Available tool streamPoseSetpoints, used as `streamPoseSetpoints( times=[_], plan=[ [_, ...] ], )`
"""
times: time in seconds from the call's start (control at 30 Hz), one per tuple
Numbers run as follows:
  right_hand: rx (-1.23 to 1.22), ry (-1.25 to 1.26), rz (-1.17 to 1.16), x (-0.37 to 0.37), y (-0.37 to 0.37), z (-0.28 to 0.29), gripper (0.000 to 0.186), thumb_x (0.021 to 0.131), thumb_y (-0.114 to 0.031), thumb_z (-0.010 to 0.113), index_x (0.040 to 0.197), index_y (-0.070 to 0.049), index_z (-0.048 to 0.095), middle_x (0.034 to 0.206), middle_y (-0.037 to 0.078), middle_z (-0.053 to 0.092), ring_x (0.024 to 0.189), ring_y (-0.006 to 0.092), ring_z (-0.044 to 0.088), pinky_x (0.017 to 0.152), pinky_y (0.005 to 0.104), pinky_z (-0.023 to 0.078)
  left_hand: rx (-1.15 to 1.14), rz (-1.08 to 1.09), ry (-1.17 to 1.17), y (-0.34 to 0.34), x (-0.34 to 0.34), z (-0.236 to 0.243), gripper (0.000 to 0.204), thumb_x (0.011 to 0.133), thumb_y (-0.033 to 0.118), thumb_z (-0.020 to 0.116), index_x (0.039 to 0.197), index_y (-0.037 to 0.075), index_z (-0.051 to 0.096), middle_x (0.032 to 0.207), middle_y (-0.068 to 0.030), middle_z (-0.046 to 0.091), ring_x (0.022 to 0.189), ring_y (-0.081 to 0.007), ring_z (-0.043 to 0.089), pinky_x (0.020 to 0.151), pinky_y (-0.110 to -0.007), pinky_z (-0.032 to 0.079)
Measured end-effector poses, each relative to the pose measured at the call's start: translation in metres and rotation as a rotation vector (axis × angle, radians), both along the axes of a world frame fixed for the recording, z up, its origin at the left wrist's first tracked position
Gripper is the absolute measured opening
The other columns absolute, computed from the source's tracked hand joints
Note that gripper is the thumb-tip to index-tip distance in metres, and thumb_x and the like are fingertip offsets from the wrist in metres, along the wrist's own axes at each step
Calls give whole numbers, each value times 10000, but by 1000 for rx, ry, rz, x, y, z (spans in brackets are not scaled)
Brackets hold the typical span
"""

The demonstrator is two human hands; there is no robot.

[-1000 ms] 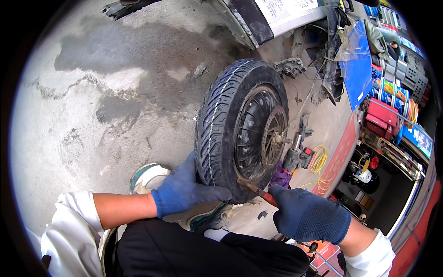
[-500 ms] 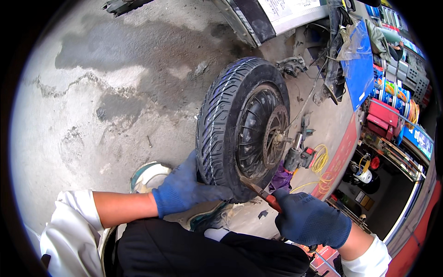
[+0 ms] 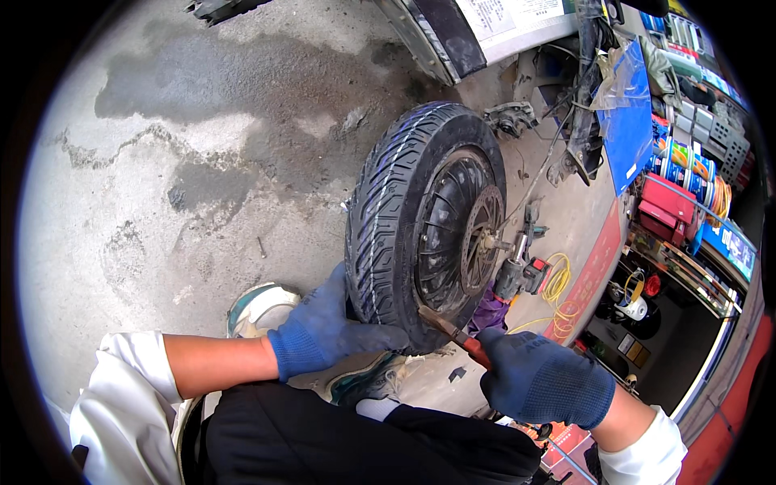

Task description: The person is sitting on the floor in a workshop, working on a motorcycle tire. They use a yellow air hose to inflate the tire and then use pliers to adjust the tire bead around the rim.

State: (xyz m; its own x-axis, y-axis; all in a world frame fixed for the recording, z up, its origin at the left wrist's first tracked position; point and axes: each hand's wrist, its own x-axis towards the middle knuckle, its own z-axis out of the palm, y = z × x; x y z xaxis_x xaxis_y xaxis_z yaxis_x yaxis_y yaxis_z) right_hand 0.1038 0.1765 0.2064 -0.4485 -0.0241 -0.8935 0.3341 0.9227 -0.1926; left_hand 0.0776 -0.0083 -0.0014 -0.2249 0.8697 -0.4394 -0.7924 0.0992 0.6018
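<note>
**Both gloved hands at the base of an upright scooter wheel**

On my left I see the stained concrete floor [image 3: 162,186], grey with darker wet patches. Low down, my left hand [image 3: 323,335], in a blue knit glove, presses flat against the tread at the bottom of the tyre [image 3: 388,210]; its fingers are spread along the rubber and wrap the lower edge, clasping the tyre rather than gripping any tool. Just beneath that hand lies a worn shoe [image 3: 356,380], and beside my wrist a pale round dish [image 3: 259,303] sits on the floor.

The tyre stands upright on the concrete, still on its dark spoked rim [image 3: 453,234], with the hub facing right.

Moving right, my right hand [image 3: 541,380], also blue-gloved, is clenched around the red handle of a screwdriver [image 3: 457,339]. The metal tip touches the seam where tyre meets rim, at the wheel's lower right.

Just right of the hub rests a power tool [image 3: 517,275], with a coiled yellow cable [image 3: 558,283] next to it. Further right are shelves of coloured boxes [image 3: 687,178].
</note>
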Motion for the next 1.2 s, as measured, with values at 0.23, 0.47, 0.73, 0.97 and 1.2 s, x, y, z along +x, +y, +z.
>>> streamPoseSetpoints(
  times=[0.23,0.47,0.73,0.97,1.2],
  plan=[
    [-24,27,97,-7,-2,0,146,806,-46,518,864,87,529,623,210,560,538,350,572,514,424,453,2,-11,44,1,-3,2,1083,670,384,855,1384,-88,192,1341,-206,445,1241,-252,452,1073,-366,354],
    [-5,-39,35,-19,-5,-2,262,766,-44,519,983,95,563,666,227,589,606,369,610,572,437,482,20,1,40,2,-4,5,1073,681,390,846,1384,-90,192,1349,-201,439,1243,-245,448,1076,-367,352],
    [65,-86,-35,-16,-10,1,207,811,-57,515,975,69,510,624,224,578,612,375,605,574,439,471,0,-9,43,1,0,-1,1096,665,403,854,1390,-84,190,1344,-204,444,1247,-251,446,1073,-366,353],
    [65,-57,26,-12,-9,9,157,839,-68,514,923,62,489,567,182,535,547,336,576,527,411,450,11,29,-12,2,1,1,1102,652,406,862,1388,-80,201,1343,-205,448,1243,-249,451,1068,-365,360],
    [109,-257,-67,-13,-10,15,307,775,-98,559,1038,45,496,649,229,580,667,398,610,610,464,471,-16,-10,-18,2,-3,3,1022,654,243,879,1407,-27,242,1358,-161,466,1246,-216,460,1044,-358,387]
  ],
)
